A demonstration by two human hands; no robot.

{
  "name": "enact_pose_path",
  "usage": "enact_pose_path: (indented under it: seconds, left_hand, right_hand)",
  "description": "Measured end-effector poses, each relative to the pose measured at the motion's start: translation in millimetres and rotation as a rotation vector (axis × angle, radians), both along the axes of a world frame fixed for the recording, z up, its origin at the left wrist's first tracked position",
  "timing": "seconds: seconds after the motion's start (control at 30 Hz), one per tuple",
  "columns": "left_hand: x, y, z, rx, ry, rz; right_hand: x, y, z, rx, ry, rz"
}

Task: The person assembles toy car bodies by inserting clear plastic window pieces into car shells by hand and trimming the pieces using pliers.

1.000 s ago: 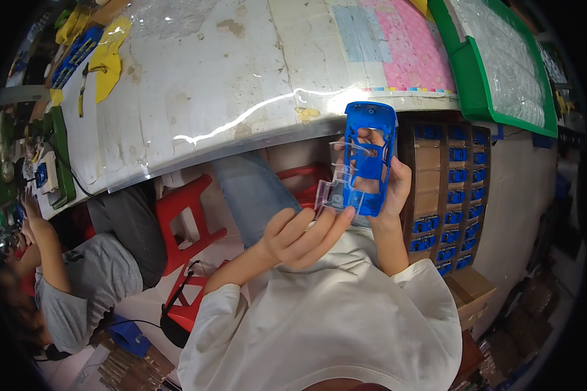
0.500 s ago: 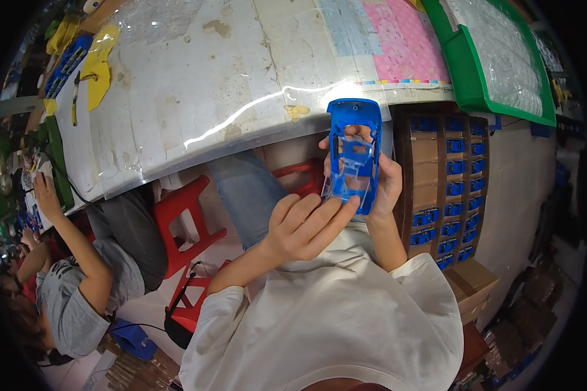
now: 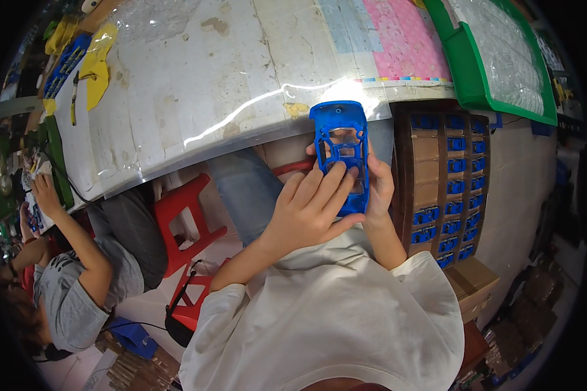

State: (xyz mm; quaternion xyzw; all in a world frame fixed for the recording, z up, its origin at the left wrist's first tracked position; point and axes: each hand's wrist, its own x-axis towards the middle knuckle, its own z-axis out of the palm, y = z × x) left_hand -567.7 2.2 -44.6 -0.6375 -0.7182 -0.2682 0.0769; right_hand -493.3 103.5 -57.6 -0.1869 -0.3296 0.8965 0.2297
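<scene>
One toy car body shell (image 3: 361,156): glossy blue moulded plastic, rounded at the far end, pierced by window openings, under the left fingertips and inside the right grip.
Right hand (image 3: 381,189): clamped on the shell, thumb along its right edge, fingertips showing past its left edge.
Left hand (image 3: 306,212): fingers close together, tips laid on the shell's middle; whether they pinch anything, I cannot tell.
Worktable (image 3: 195,98): pale, stained, under glossy clear sheeting (image 3: 254,133), beyond the fingers.
Partitioned cardboard tray (image 3: 426,169): brown, with straight dividers and blue plastic parts (image 3: 455,188), right of the right fingers.
Plastic bin (image 3: 473,72): green, smooth-walled, farther beyond the right fingers.
Since a second ago: the shell has shifted left; the clear plastic piece then at the left fingers is hard to make out, and those fingers now cover part of the shell.
</scene>
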Motion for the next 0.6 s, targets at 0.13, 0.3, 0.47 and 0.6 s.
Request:
enact_pose_path:
  seconds: [0.13,0.3,0.47,0.6]
  left_hand:
    - [-9,-6,7,0.159,-0.159,0.004]
    - [-24,10,12,0.333,-0.662,0.267]
    - [-30,21,16,0.033,-0.886,0.242]
    - [-30,25,3,0.108,-1.026,0.238]
  right_hand:
    - [-2,-3,2,-0.001,-0.016,0.004]
    - [2,-4,0,-0.146,0.101,0.099]
    - [5,-5,3,-0.097,0.02,0.079]
    - [0,-3,12,0.116,-0.077,-0.007]
